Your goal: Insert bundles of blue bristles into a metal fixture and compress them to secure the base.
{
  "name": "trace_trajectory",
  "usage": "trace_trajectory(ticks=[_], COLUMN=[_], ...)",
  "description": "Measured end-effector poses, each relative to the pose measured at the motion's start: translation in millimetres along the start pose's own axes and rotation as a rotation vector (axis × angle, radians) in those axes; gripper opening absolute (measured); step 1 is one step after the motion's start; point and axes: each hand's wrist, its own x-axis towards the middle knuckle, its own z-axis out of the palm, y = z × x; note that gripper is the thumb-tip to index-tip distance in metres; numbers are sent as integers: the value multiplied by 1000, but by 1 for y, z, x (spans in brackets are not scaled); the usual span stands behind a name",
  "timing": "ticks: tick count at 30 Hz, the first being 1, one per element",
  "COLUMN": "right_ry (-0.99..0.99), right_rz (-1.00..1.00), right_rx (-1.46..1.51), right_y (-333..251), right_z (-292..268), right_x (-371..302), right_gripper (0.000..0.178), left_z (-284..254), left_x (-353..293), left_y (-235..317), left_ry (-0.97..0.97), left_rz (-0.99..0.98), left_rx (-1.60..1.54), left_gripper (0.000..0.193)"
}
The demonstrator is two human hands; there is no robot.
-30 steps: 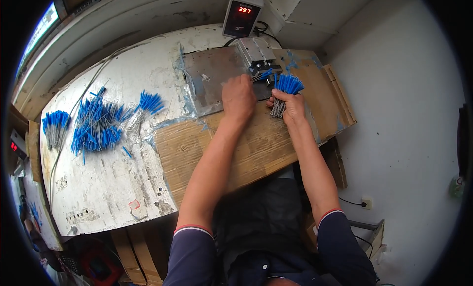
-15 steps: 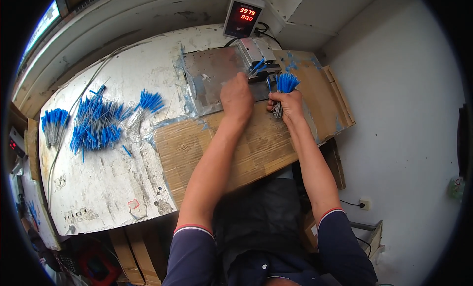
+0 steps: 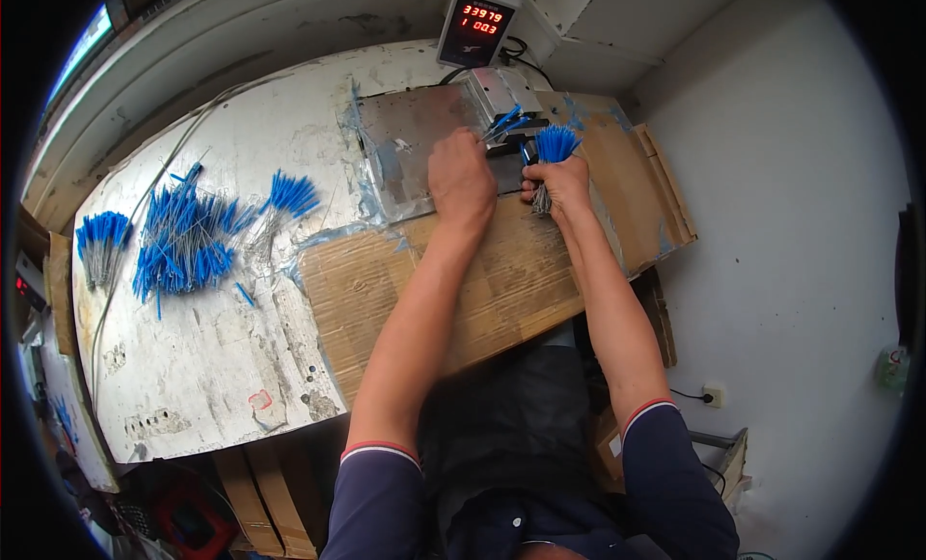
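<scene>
My right hand is wrapped round a bundle of thin grey wires with blue sleeved ends, held upright with the blue ends on top. Left of it, my left hand is closed, its fingertips pinched on a few similar blue-ended wires. These wires point right, across the front of a small metal machine with a dark front part. A single blue end stands between the machine and the right hand's bundle. The left fingertips are partly hidden behind the hand.
On the white worn table, left, lie a large heap of blue-ended wires and two smaller bunches, one beside a grey cable. A counter with a red lit display stands behind the machine. Cardboard covers the table's front edge; a white wall rises at right.
My left hand has shifted slightly left, and more blue ends show beyond its fingertips. My right hand has moved a little up and left with its bundle. The counter's lit digits have changed.
</scene>
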Motion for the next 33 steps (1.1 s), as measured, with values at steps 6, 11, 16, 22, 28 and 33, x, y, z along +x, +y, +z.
trace_trajectory(ticks=[6, 11, 16, 22, 28, 33], right_ry=[-46, -84, -74, -33, -1, -44], right_rz=[27, 33, 27, -9, -4, -32], right_rx=[145, 235, 331, 319, 245, 175], right_y=[1, 8, 16, 19, 21, 19], right_z=[-3, -10, -20, -26, -29, -29], right_x=[-1, -7, -10, -10, -14, -19], right_gripper=[10, 11, 11, 16, 14, 15], left_z=[-2, -1, 1, 2, 5, 4], left_x=[-2, -4, -5, -7, -10, -9], left_y=[3, 5, 4, 4, 1, 1], left_ry=[-101, -261, -261, -249, -268, -289], left_rz=[22, 20, 39, 99, 225, 192], left_rx=[31, 14, 26, 58, 207, 286], left_gripper=[7, 10, 9, 8, 6, 5])
